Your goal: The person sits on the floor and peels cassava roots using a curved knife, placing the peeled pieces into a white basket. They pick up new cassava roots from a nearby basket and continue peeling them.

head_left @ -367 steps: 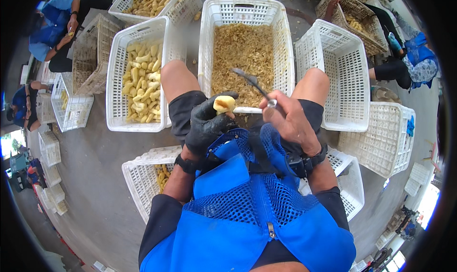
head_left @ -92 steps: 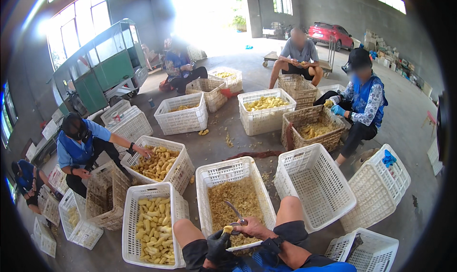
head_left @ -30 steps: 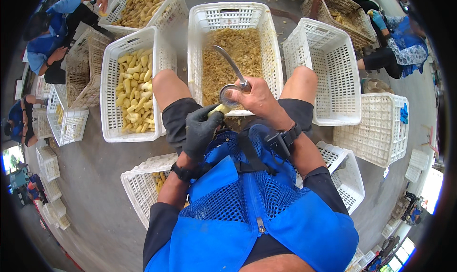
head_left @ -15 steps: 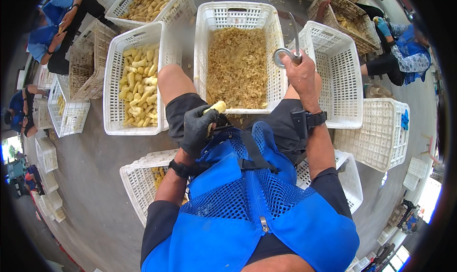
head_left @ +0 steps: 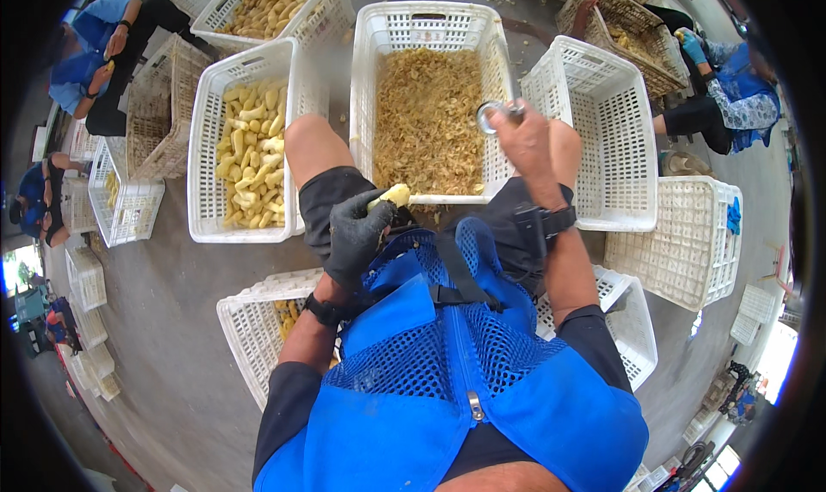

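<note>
My left hand point(head_left: 360, 230), in a black glove, is closed round a pale yellow peeled root point(head_left: 389, 198) at the near rim of the middle crate point(head_left: 496, 62), which holds brown-yellow peelings point(head_left: 422, 113). My bare right hand point(head_left: 528, 152) grips a metal tool point(head_left: 492, 115) with a round ring at the middle crate's right side, above my right knee; it is blurred and its blade is not clear. To the left stands a white crate point(head_left: 206, 113) heaped with peeled yellow roots point(head_left: 251, 161).
An empty-looking white crate point(head_left: 602, 148) stands to my right, another on its side point(head_left: 671, 242) behind it. Crates point(head_left: 249, 337) sit behind me at both sides. Co-workers point(head_left: 90, 49) point(head_left: 740, 92) sit at left and right among more crates, one worker point(head_left: 39, 199) farther left.
Since a second ago my right hand has moved right, away from the root; since half a second ago it has shifted slightly left, the tool's upright blade no longer showing clearly. My left hand stays low.
</note>
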